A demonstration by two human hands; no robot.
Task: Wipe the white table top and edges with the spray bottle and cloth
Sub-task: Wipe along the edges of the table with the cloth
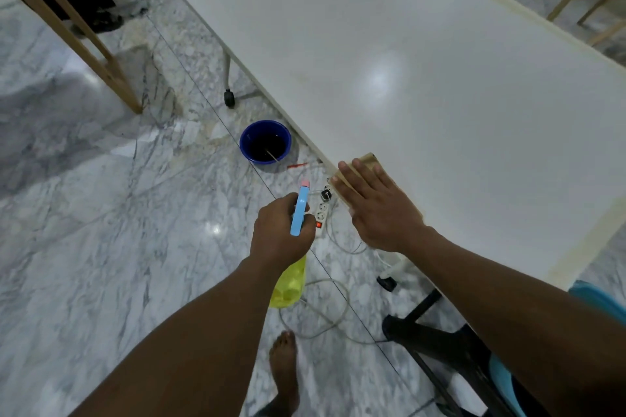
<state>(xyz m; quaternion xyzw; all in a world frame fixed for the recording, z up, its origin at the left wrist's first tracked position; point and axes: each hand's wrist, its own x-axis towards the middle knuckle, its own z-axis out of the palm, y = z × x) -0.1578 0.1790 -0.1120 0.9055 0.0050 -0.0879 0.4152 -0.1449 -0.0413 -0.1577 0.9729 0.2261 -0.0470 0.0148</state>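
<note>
**White table, near edge: cloth under right hand, spray bottle in left**

- Table (406, 44): long white top running from upper left to lower right; pale tan strip along its far edge and its right end. White legs on black castors show beneath the near edge.
- Cloth (367, 161): tan, folded, lying flat on the table top at the near edge, one corner showing beyond the fingertips.
- Right hand (376, 203): flat, fingers spread, palm pressed down on the cloth; not clenched, holding it against the table by pressure only.
- Spray bottle (299, 213): light blue head with pink nozzle tip pointing away from the person, yellow translucent body hanging below the fist. It is off the table, over the floor, just left of the table edge.
- Left hand (279, 234): closed around the neck of the spray bottle, grasping it firmly.
- Bucket (265, 141): dark blue, round, on the floor beside the table edge, a thin stick leaning inside.
- Power strip (323, 205): white, on the floor between the two hands, red switch lit, white cables looping toward the person.
- Floor (101, 213): grey-veined marble, glossy.
- Bare foot (284, 372): on the floor, bottom centre.
- Chair (450, 349): black frame, blue seat, lower right, partly under the table.
</note>
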